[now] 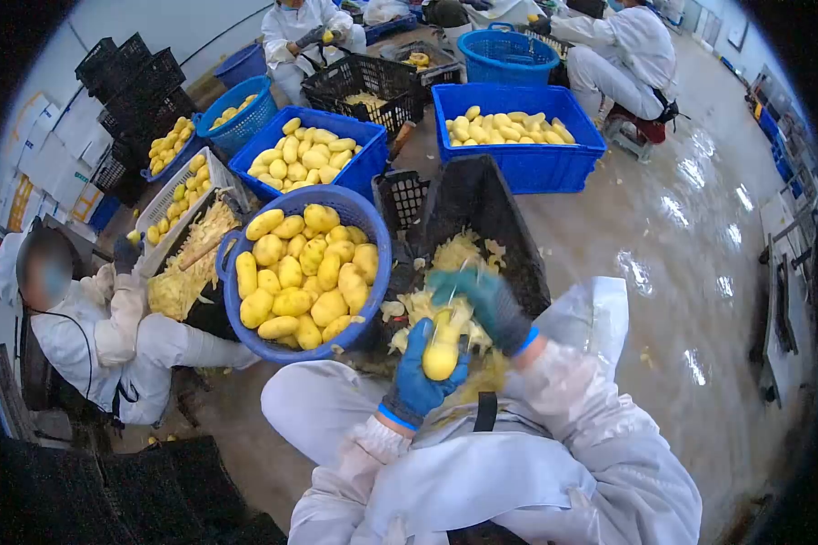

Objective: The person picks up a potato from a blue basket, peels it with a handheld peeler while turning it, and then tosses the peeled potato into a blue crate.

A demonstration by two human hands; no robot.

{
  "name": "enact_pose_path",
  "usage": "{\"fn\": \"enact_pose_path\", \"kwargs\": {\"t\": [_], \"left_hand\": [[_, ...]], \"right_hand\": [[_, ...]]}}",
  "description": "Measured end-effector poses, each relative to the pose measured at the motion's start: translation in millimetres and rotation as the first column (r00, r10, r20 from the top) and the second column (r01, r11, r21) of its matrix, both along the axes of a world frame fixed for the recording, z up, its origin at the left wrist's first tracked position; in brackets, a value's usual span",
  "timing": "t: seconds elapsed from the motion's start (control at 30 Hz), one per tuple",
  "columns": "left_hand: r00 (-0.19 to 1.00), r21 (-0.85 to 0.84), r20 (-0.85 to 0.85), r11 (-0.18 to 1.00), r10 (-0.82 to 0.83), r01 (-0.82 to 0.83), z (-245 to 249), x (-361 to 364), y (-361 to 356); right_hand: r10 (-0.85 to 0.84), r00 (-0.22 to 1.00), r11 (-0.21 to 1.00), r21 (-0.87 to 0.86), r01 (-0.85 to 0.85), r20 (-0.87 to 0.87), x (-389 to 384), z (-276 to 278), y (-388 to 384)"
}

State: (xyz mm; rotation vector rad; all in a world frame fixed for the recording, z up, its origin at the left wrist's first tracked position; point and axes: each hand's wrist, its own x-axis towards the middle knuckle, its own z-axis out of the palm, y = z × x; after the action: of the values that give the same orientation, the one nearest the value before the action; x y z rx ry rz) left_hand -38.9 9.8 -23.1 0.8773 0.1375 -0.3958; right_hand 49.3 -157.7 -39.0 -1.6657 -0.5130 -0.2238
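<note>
My left hand (418,377), in a blue glove, is closed around a peeled yellow potato (441,357) above my lap. Just above and to the right, my right hand (486,304) in a teal glove reaches over the potato's far end. Motion smears it, and its fingers look closed; the tool in them is too blurred to name. Pale peelings (413,313) hang and lie around both hands. Beyond them a black crate (523,241) holds more peel. To the left stands a round purple-blue basket (382,263) heaped with peeled potatoes (300,277).
Two blue bins (523,182) (359,163) of potatoes stand ahead. A co-worker in white (145,350) sits at left beside a white crate (223,173) and a peel heap (177,291). Other workers (632,54) sit farther off. Black crates (145,82) are stacked back left; wet floor (682,245) lies right.
</note>
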Motion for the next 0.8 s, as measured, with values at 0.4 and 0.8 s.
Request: {"fn": "enact_pose_path", "kwargs": {"t": [0.4,0.8], "left_hand": [[0.981,-0.041,-0.161,0.994,-0.107,0.101,14.9,4.2,0.0],[0.988,-0.476,-0.152,0.876,0.004,-0.077,16.1,12.7,1.5]], "right_hand": [[-0.169,0.909,0.890,0.336,0.307,-0.382,37.4,-21.7,-36.1],[0.054,0.841,0.841,0.479,0.253,-0.538,-3.2,26.2,-14.0]]}}
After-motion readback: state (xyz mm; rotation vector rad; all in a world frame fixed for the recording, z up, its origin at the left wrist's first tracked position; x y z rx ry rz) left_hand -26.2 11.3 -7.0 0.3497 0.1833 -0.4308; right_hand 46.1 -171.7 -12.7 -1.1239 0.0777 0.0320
